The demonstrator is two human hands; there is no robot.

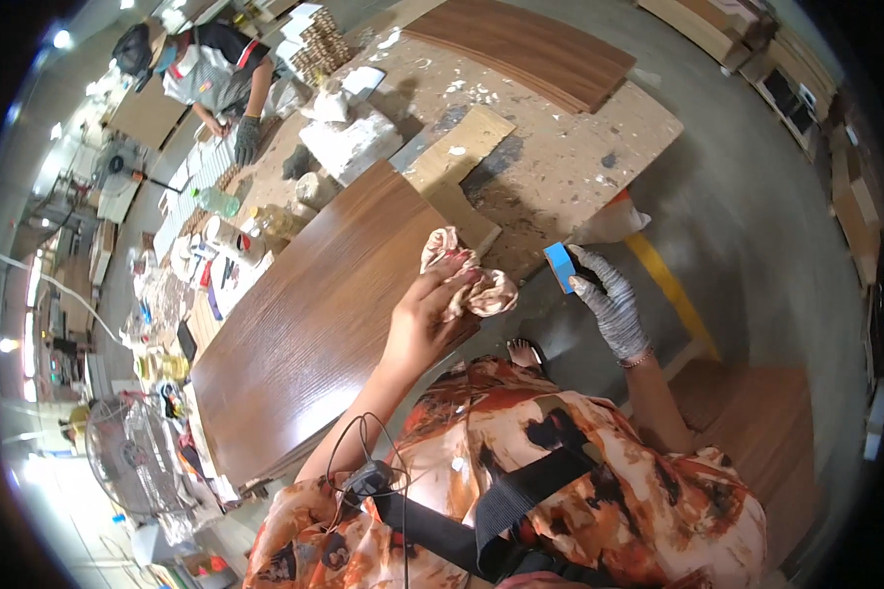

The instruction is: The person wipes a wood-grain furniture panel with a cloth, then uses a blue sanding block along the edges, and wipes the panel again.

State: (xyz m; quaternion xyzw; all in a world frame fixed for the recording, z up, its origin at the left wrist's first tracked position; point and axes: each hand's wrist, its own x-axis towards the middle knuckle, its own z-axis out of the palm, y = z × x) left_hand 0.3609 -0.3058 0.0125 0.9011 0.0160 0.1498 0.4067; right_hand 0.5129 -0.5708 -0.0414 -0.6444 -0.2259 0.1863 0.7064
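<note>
Black webbing strap (535, 501) lies across the patterned orange garment (599, 437), and beside it a loose thin cable (406, 491) loops over the left forearm; if that arm swings far, the cable could snag or drag. The left hand (424, 306) is bare, its fingers closed over a crumpled, stained cloth (493, 294) at the near right corner of the dark wood-grain panel (304, 294), which lies along the worktop's (648, 128) near edge. Part of the cloth bunches past that corner, so a fold might catch on it, and any grit in the fabric could scratch the glossy face. Hard pressure at the corner might also shift the panel; how far it overhangs is hard to judge through the fisheye bend.

The right hand (611, 304), in a grey knit glove, pinches a small blue-faced block (560, 267) between thumb and fingers, off the worktop's near edge. Such a fingertip grip could slip on the knit, dropping the block near the foot (524, 353). Beyond the panel's far edge, a crowded greenish bottle (216, 201) and white tub (231, 240) could tip and spill if the panel were pushed into them.
</note>
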